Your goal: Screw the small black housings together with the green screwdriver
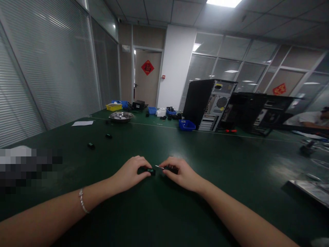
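Note:
My left hand (135, 173) is closed around a small black device with a greenish face (151, 171), held low over the green table. Thumb and fingers of my right hand (181, 173) grip a small screwdriver-like tool (159, 167). Its thin bright shaft points left toward the device, with a small gap between them. Most of the tool's dark handle is hidden by my fingers. Two similar small black devices lie farther off to the left, one nearer (90, 146) and another behind it (108, 136).
Along the far side of the green table (123, 219) are a metal bowl (121, 117), a yellow tray (114, 107), a blue bin (187, 125) and a computer tower (197, 101). White paper (82, 123) lies at left. A person (305, 119) sits at far right.

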A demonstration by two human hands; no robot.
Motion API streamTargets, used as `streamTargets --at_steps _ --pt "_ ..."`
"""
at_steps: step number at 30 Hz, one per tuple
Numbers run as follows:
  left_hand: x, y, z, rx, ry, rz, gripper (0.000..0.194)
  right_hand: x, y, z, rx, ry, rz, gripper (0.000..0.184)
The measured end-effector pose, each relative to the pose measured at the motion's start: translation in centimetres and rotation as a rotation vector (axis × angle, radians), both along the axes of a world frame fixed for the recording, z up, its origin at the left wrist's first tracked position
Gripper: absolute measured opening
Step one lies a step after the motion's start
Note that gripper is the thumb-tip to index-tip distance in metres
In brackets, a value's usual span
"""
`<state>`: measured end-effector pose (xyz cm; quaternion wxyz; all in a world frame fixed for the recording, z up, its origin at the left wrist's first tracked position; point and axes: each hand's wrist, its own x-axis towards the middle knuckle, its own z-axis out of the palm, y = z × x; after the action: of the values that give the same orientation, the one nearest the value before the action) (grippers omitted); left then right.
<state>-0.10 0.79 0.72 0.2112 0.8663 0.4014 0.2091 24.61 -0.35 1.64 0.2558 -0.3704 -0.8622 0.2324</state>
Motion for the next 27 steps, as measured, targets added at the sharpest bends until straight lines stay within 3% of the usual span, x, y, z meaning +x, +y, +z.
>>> streamTargets --at_steps 10,27 --pt "-0.26 0.28 0.1 -0.103 -0.078 0.007 0.014 0.07 -0.28 0.28 0.09 -0.087 0.076 0.023" --pt "-0.18 0.37 -0.15 -0.135 -0.124 0.007 0.015 -0.63 -0.61 -0.08 0.249 -0.246 0.067 0.024"
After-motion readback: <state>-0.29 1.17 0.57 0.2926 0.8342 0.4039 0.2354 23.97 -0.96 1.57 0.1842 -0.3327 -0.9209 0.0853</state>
